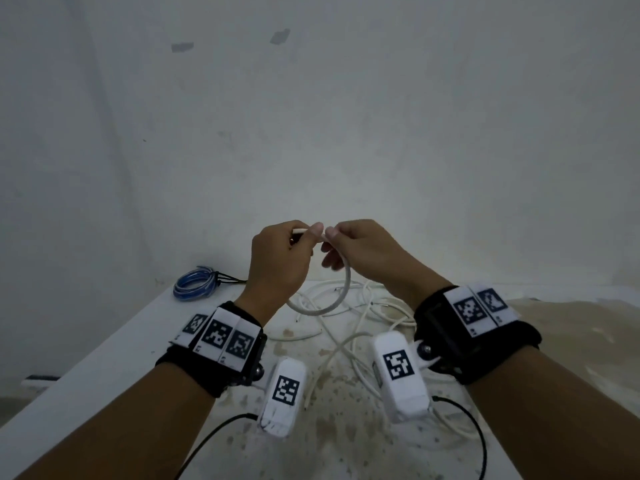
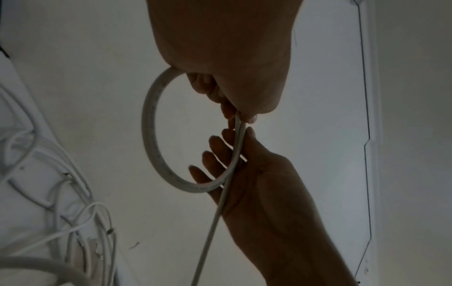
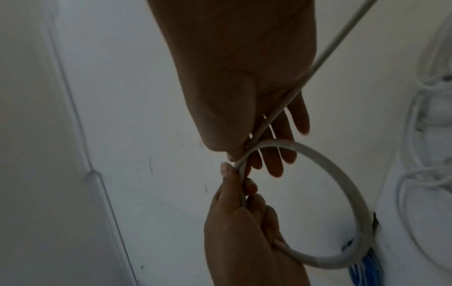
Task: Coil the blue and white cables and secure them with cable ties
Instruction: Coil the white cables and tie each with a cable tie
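Observation:
Above the table, both hands hold the white cable (image 1: 341,299), which is bent into one round loop (image 2: 149,135). My left hand (image 1: 308,235) grips the cable's end part with curled fingers, thumb on top. Right beside it, my right hand (image 1: 334,242) pinches the cable between thumb and forefinger where the loop closes, its other fingers spread. The rest of the cable runs down past my right palm (image 3: 325,58) to a loose tangle (image 1: 349,344) on the table. The blue cable (image 1: 194,285) lies coiled at the far left corner, bound with black cable ties (image 1: 225,278).
The white table (image 1: 104,368) is stained in the middle, and its left edge runs diagonally. A bare wall (image 1: 346,133) rises close behind it. Black leads (image 1: 474,427) trail from the wrist cameras near the front edge.

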Motion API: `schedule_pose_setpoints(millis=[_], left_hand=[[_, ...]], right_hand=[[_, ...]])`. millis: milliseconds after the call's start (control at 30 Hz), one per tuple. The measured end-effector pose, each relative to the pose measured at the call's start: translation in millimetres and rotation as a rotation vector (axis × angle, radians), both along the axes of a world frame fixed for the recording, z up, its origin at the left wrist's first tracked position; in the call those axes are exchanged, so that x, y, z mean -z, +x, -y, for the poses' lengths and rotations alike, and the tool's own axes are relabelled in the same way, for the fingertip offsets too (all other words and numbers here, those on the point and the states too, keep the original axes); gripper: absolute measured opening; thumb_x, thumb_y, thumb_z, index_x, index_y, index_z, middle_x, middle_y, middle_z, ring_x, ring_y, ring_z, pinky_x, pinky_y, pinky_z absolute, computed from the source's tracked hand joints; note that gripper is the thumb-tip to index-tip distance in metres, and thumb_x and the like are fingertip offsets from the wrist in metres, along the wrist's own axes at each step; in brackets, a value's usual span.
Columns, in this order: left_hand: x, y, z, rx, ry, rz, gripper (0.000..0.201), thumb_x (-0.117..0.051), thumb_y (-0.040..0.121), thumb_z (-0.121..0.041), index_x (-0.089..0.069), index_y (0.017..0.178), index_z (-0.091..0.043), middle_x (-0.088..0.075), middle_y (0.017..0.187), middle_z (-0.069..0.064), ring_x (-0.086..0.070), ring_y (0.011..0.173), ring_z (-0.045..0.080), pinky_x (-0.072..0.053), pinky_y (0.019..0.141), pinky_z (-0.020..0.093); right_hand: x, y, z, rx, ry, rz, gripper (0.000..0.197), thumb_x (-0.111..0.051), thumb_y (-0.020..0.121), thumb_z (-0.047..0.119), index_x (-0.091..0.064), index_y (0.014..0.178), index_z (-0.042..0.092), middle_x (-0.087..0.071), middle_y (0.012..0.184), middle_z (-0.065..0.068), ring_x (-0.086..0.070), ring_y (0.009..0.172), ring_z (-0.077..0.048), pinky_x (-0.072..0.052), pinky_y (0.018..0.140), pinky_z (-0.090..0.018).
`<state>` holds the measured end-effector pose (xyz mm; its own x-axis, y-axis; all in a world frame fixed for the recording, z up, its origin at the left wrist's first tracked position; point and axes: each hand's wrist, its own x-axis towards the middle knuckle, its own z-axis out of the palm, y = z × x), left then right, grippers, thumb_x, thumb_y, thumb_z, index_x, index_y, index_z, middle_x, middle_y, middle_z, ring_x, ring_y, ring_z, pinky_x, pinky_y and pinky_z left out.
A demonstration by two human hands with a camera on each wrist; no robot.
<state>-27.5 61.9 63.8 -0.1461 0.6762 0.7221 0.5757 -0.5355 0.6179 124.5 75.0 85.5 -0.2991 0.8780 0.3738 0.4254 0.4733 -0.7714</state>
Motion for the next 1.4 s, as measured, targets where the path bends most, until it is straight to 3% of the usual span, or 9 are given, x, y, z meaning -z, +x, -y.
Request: schedule_pose_setpoints(millis=[100,300,533,767,933,1100,1200,1300,1400], left_hand=[[-1.0,1.1,2.6,0.030,-0.037,0.047,0.028,-0.058,0.096,-0.032,-0.075,0.078,-0.017,-0.062,0.059,-0.006,-0.055,0.056,0.002,-0.040,0.057,0.015],[-0.5,-1.6,0.8,0.057,-0.089,0.121,0.028,-0.058,0.095,-0.037,-0.074,0.073,-0.028,-0.072,0.068,-0.007,-0.054,0.052,0.004,-0.050,0.063,0.040],[0.4,-1.6,4.3,-0.021,-0.036,-0.023,0.027,-0.059,0.095,-0.036,-0.070,0.072,-0.026,-0.062,0.058,-0.009,-0.055,0.055,-0.001,-0.036,0.054,0.010],[3.3,0.0,3.8,0.030,-0.043,0.081,0.037,-0.057,0.096,-0.036,-0.063,0.060,-0.032,-0.059,0.055,-0.006,-0.051,0.052,0.002,-0.039,0.058,0.021],[-0.8,-0.9,1.9,0.028,-0.038,-0.004,0.033,-0.054,0.098,-0.035,-0.071,0.071,-0.026,-0.060,0.058,-0.006,-0.052,0.054,0.004,-0.041,0.058,0.023],[-6.6,-8.2,-3.0,-0.073,-0.145,0.140,0.047,-0.037,0.101,-0.048,-0.062,0.084,-0.012,-0.062,0.076,-0.002,-0.057,0.073,0.016,-0.044,0.066,0.032],[-3.5,-8.4,7.2,-0.114,-0.389,0.101,0.053,-0.033,0.103,-0.045,-0.053,0.069,-0.009,-0.056,0.067,0.005,-0.050,0.064,0.022,-0.038,0.062,0.031],[2.2,8.0,29.1,0.209,-0.891,0.037,0.062,-0.034,0.101,-0.053,-0.062,0.069,-0.008,-0.064,0.067,0.007,-0.050,0.055,0.017,-0.040,0.055,0.025],[13.8,33.6,41.6,0.593,-1.167,0.055,0.079,-0.025,0.096,-0.067,-0.071,0.094,-0.003,-0.073,0.084,0.012,-0.060,0.062,0.017,-0.045,0.058,0.026]], right_hand=[[5.0,2.9,3.5,-0.098,-0.156,-0.195,0.035,-0.048,0.103,0.031,-0.068,0.092,0.004,-0.070,0.070,-0.005,-0.062,0.056,-0.014,-0.054,0.061,-0.025],[9.6,2.9,0.3,-0.091,-0.261,-0.386,0.032,-0.045,0.104,0.022,-0.066,0.090,0.002,-0.068,0.066,-0.006,-0.059,0.054,-0.018,-0.057,0.064,-0.034],[9.4,3.8,4.7,-0.172,-0.280,-0.264,0.038,-0.044,0.104,0.034,-0.065,0.098,0.004,-0.069,0.073,-0.010,-0.062,0.062,-0.021,-0.057,0.071,-0.038],[7.8,1.7,4.6,-0.239,-0.283,-0.264,0.035,-0.051,0.101,0.036,-0.064,0.088,0.006,-0.057,0.060,-0.003,-0.054,0.054,-0.015,-0.059,0.074,-0.043],[6.1,0.8,4.7,-0.250,-0.313,-0.270,0.039,-0.048,0.102,0.039,-0.063,0.086,0.006,-0.045,0.052,0.001,-0.045,0.049,-0.012,-0.055,0.064,-0.035],[-3.7,3.8,-3.9,-0.160,-0.363,-0.447,0.034,-0.045,0.104,0.034,-0.052,0.077,0.015,-0.040,0.055,0.003,-0.038,0.048,-0.013,-0.050,0.054,-0.028],[-12.2,10.6,-9.9,-0.090,-0.403,-0.563,0.034,-0.045,0.103,0.036,-0.049,0.075,0.017,-0.038,0.053,0.005,-0.035,0.044,-0.011,-0.048,0.051,-0.025],[-23.2,12.7,-11.3,-0.044,-0.387,-0.667,0.035,-0.044,0.103,0.036,-0.049,0.075,0.017,-0.034,0.050,0.006,-0.032,0.041,-0.010,-0.043,0.049,-0.024],[-35.4,12.0,-7.8,-0.029,-0.339,-0.779,0.036,-0.045,0.103,0.036,-0.049,0.074,0.015,-0.031,0.045,0.007,-0.028,0.039,-0.010,-0.039,0.052,-0.026]])
